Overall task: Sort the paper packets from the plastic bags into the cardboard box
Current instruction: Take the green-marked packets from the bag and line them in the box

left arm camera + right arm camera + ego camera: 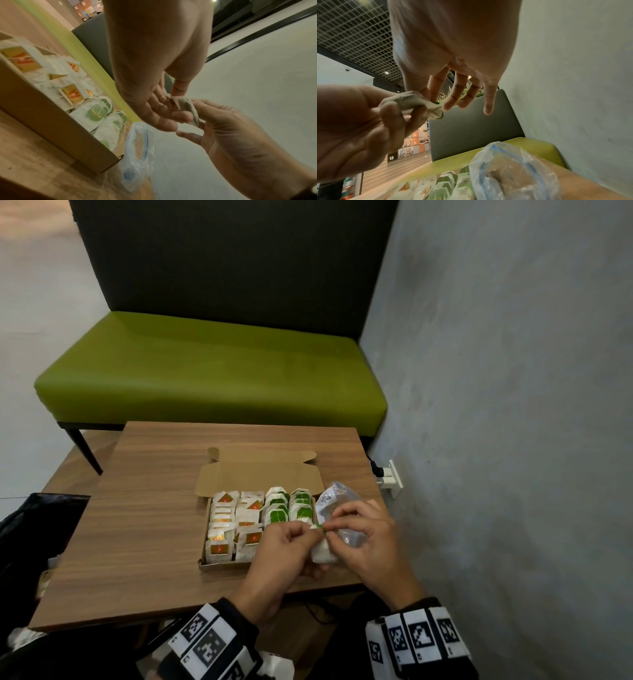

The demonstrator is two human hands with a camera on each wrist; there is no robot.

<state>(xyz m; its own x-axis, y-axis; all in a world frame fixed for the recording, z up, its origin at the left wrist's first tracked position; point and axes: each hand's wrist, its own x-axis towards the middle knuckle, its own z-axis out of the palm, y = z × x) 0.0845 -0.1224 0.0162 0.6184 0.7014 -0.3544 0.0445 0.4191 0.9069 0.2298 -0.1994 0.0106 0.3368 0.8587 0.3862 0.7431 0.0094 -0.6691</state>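
An open cardboard box (219, 566) lies on the wooden table (144, 525), filled with rows of white paper packets: red-labelled ones (224, 522) on the left, green-labelled ones (289, 506) on the right. Just off the box's near right corner, my left hand (301, 537) grips a small bunch of white packets with a green tag (322, 553). My right hand (337, 529) pinches its top edge between thumb and forefinger (435, 86), the other fingers spread. A crumpled clear plastic bag (337, 501) lies right of the box, under my right hand; it also shows in both wrist views, plastic bag (137, 148), plastic bag (505, 169).
A green bench (205, 371) with a dark back stands behind the table. A grey wall (513, 405) runs close along the right, with a plugged socket (390, 477) near the table's far right corner. A black bag (34, 529) lies at the table's left edge.
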